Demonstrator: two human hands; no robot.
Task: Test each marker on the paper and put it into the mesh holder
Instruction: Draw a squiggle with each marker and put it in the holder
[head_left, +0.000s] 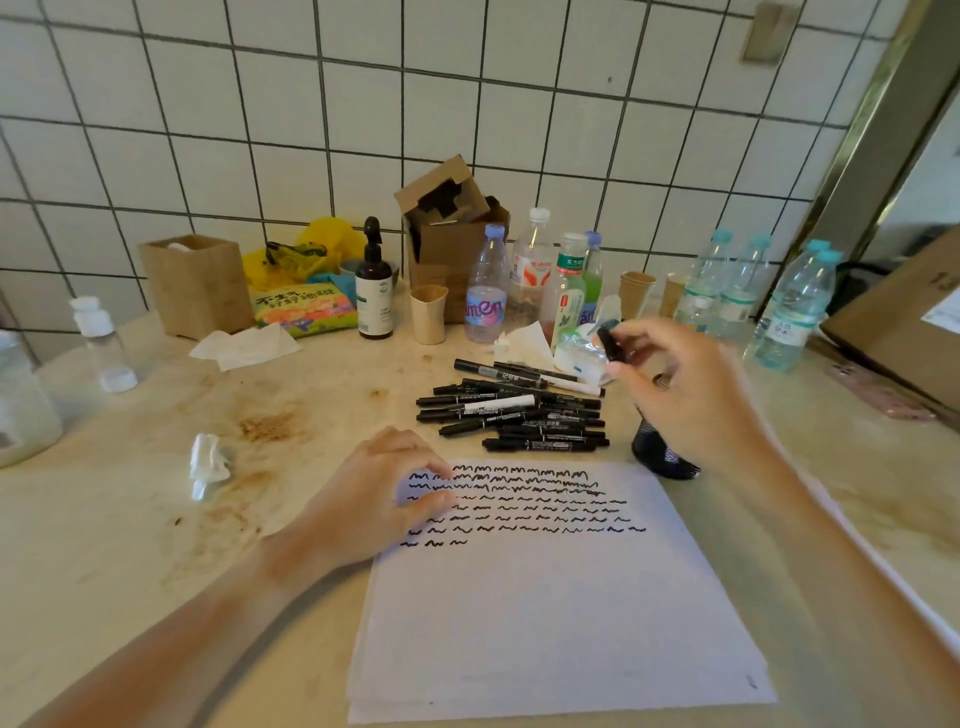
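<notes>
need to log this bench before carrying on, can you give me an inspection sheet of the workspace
surface: pale counter with brown stains left of the paper
job's things: paper with rows of black squiggles on its upper part; pile of black markers lying behind it; mesh holder right of the pile, mostly hidden by the right arm
clutter: water bottles, paper cups, brown pump bottle, cardboard box, wooden box, snack packet, crumpled tissue
grippers: left hand rests on the paper's upper left corner; right hand pinches a black marker above the holder
cables: nothing seen
surroundings: white tiled wall
</notes>
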